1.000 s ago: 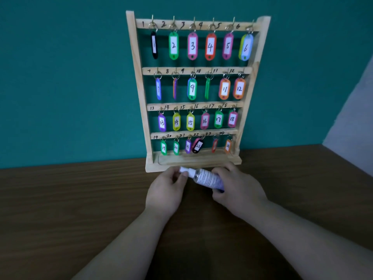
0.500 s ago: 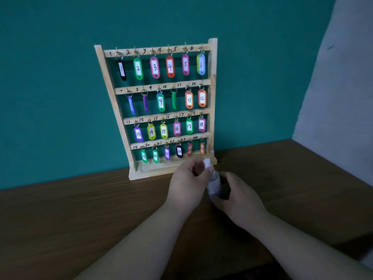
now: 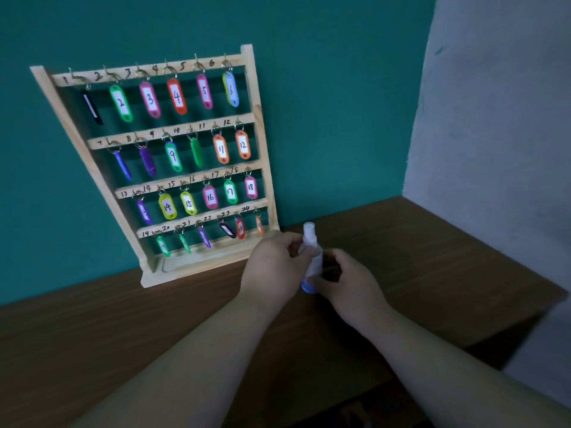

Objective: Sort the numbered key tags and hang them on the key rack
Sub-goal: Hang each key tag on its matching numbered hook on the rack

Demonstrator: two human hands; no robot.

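Note:
A wooden key rack point(image 3: 262, 140) with four rows of hooks stands against the teal wall at the left. Coloured numbered key tags hang on every hook, for example the orange tag 4 point(image 3: 177, 96) and the pink tag 18 point(image 3: 251, 187). Just right of the rack's base, both hands hold a small white bottle point(image 3: 311, 257) with a white cap and a blue bottom, roughly upright. My left hand point(image 3: 275, 267) pinches its upper part. My right hand point(image 3: 352, 282) grips its lower part.
The brown wooden table point(image 3: 432, 267) ends at a corner on the right, where a grey wall point(image 3: 494, 134) meets the teal wall point(image 3: 340, 88). The table's right edge drops off near the right side of the view.
The view has swung right, so the rack now sits at the left. The bottle went from lying sideways in front of the rack to upright, right of its base, still in both hands.

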